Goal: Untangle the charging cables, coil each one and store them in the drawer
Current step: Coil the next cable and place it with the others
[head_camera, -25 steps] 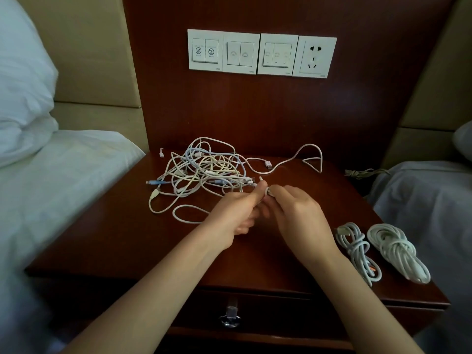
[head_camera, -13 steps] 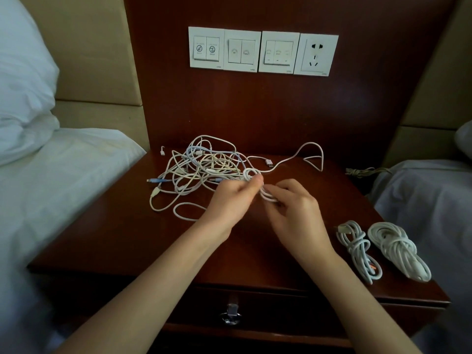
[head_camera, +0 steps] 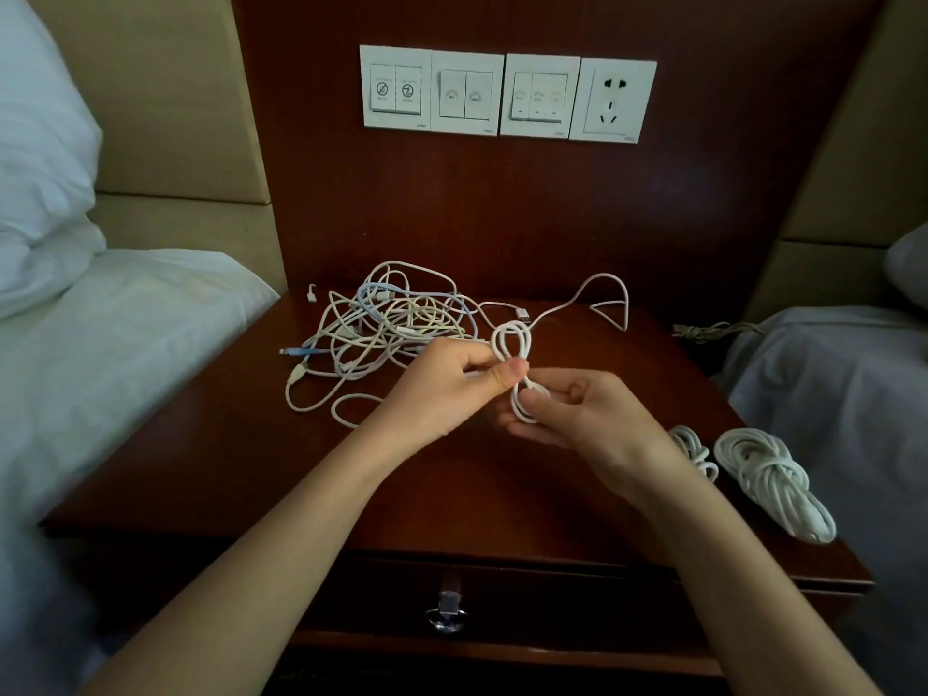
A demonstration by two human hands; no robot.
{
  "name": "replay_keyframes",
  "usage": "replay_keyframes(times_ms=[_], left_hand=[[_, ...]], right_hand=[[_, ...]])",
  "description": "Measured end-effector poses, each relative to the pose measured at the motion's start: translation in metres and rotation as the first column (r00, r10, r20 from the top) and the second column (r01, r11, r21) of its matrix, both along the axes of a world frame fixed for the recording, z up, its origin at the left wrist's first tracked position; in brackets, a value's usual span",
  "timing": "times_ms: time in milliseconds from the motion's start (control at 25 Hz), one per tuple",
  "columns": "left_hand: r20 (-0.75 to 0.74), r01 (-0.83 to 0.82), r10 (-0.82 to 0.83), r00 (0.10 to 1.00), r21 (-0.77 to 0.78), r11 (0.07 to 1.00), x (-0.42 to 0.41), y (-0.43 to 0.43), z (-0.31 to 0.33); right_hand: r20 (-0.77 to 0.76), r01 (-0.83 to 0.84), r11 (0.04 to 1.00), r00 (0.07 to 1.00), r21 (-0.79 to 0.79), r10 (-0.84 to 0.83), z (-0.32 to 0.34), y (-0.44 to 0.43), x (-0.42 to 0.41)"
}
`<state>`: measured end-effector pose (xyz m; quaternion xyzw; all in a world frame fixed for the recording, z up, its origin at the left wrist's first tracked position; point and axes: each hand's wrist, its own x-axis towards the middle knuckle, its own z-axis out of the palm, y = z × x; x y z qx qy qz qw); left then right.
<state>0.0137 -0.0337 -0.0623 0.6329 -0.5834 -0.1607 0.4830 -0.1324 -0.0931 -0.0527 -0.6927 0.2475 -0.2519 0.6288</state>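
- The left hand (head_camera: 442, 389) pinches a white cable (head_camera: 512, 344) between thumb and forefinger, at the waist of a small coil. Its other fingers are curled under.
- The right hand (head_camera: 577, 409) is just beside it, its fingers curled round the lower loops of the same coil and its thumb laid against them.
- The coil stands roughly upright between the two hands, over the middle of the counter (head_camera: 226, 444). Its upper loop rises clear above the left thumb.
- From the coil a loose run of the white cable goes back and to the right, lifts in an arch near the rear wall panel and comes down on the counter.
- The tangle of cables (head_camera: 396, 319), white, cream and pale blue, lies on the counter just behind and to the left of the left hand. A blue plug (head_camera: 301, 351) sticks out at its left edge.
- Two finished bundles lie on the right front of the counter. The small coiled cable (head_camera: 695, 452) is partly hidden by the right forearm, and the thick coiled cable (head_camera: 773, 482) lies just beside it, near the counter's right edge.
- The drawer (head_camera: 552, 600) under the counter top is closed, and its metal handle (head_camera: 447, 615) shows between the two forearms.
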Motion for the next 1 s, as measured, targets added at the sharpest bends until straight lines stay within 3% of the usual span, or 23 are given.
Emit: replay_keyframes(times_ms=[120,200,320,400,520,560,600,640,720,760,800,880,1000], left_hand=[[0.091,-0.105,0.108,0.990,-0.036,0.994,0.000,-0.003,-0.003],[0.054,-0.156,0.157,0.986,-0.013,0.988,-0.003,-0.006,-0.005],[-0.228,-0.124,0.140,0.963,0.086,0.989,-0.014,-0.007,-0.003],[-0.454,-0.111,0.149,0.878,0.110,0.988,-0.020,-0.007,0.000],[-0.620,-0.150,0.155,0.769,0.060,0.987,-0.019,-0.005,0.001],[-0.627,-0.167,0.153,0.764,0.037,0.985,-0.020,-0.004,0.001],[-0.595,-0.198,0.167,0.786,0.014,0.980,-0.020,-0.005,0.000],[-0.554,-0.229,0.186,0.812,-0.008,0.973,-0.020,-0.005,0.000],[-0.497,-0.257,0.197,0.845,-0.055,0.965,-0.019,-0.004,0.000],[-0.478,-0.243,0.179,0.860,-0.074,0.967,-0.018,-0.004,0.001],[-0.455,-0.216,0.156,0.877,-0.083,0.973,-0.017,-0.003,0.001],[-0.386,-0.141,0.103,0.917,-0.072,0.987,-0.019,0.001,0.003],[-0.203,-0.081,0.065,0.977,-0.070,0.994,-0.026,0.004,0.002]], right_hand=[[-0.009,0.146,0.945,0.988,-0.292,-0.155,-0.006,0.004,0.004],[-0.014,0.221,0.816,0.963,-0.535,-0.270,-0.010,0.004,0.005],[0.075,0.305,0.521,0.906,-0.797,-0.417,-0.018,0.004,0.006],[0.157,0.353,0.402,0.882,-0.845,-0.444,-0.021,0.007,0.008],[0.224,0.370,0.257,0.859,-0.893,-0.461,-0.027,0.007,0.011],[0.209,0.369,0.291,0.863,-0.883,-0.459,-0.027,0.008,0.012],[0.180,0.381,0.402,0.872,-0.833,-0.454,-0.025,0.009,0.012],[0.139,0.394,0.572,0.889,-0.720,-0.437,-0.021,0.010,0.013],[0.083,0.347,0.898,0.938,-0.271,-0.337,-0.013,0.010,0.013],[0.086,0.273,0.962,0.959,-0.028,-0.270,-0.009,0.008,0.013],[0.098,0.191,0.970,0.974,0.150,-0.207,-0.006,0.007,0.012],[0.120,0.067,0.943,0.986,0.325,-0.111,-0.003,0.003,0.010],[0.115,0.018,0.952,0.992,0.306,-0.056,-0.003,0.003,0.009]])
